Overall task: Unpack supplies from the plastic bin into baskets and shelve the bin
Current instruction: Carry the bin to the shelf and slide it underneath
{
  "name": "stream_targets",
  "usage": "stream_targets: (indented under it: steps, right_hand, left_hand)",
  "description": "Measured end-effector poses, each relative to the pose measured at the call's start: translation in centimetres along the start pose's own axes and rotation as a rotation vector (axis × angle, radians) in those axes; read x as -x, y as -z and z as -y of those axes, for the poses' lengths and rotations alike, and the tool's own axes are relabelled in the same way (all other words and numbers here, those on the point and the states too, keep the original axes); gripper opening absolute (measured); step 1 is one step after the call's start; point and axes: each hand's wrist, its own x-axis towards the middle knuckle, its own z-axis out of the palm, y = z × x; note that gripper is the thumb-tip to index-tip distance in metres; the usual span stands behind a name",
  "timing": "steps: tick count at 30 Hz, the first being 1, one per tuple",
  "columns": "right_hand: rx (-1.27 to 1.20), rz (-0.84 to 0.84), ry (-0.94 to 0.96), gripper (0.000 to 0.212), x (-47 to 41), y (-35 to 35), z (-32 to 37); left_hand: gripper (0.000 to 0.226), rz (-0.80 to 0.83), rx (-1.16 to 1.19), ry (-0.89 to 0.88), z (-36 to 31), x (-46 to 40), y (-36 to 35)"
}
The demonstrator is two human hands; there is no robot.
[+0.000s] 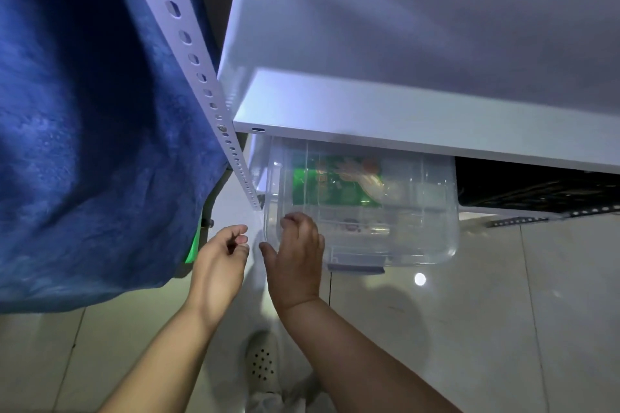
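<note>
The clear, round-cornered plastic bin [362,208] sits low under the white metal shelf board [419,117], its rear half beneath that board and its front end with the grey latch [356,268] jutting out over the pale tiled floor [503,312]. A green printed packet [335,183] shows through it. The right hand [297,253] lies flat on the bin's near left corner, fingers spread, gripping nothing. The left hand [219,265] hovers loosely curled, empty, just left of the bin beside the perforated white upright [204,77]. To seat the bin well, I judge a straight, even push is needed, keeping it clear of the upright.
</note>
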Motion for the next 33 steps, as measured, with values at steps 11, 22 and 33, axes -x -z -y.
stream_targets:
  steps: [11,22,33]
  right_hand:
    - [-0.041,-0.453,-0.549,0.044,0.8,7.4,-12.3]
    - [-0.745,-0.330,-0.984,0.021,-4.8,11.7,-17.9]
    - [-0.884,-0.280,-0.862,0.038,-12.3,10.7,-18.7]
  left_hand:
    - [0.014,0.154,0.258,0.244,-2.0,1.2,-3.6]
    - [0.021,-0.050,0.648,0.332,-6.2,-0.2,-6.5]
    - [0.020,-0.078,0.774,0.225,-10.5,-5.7,-7.8]
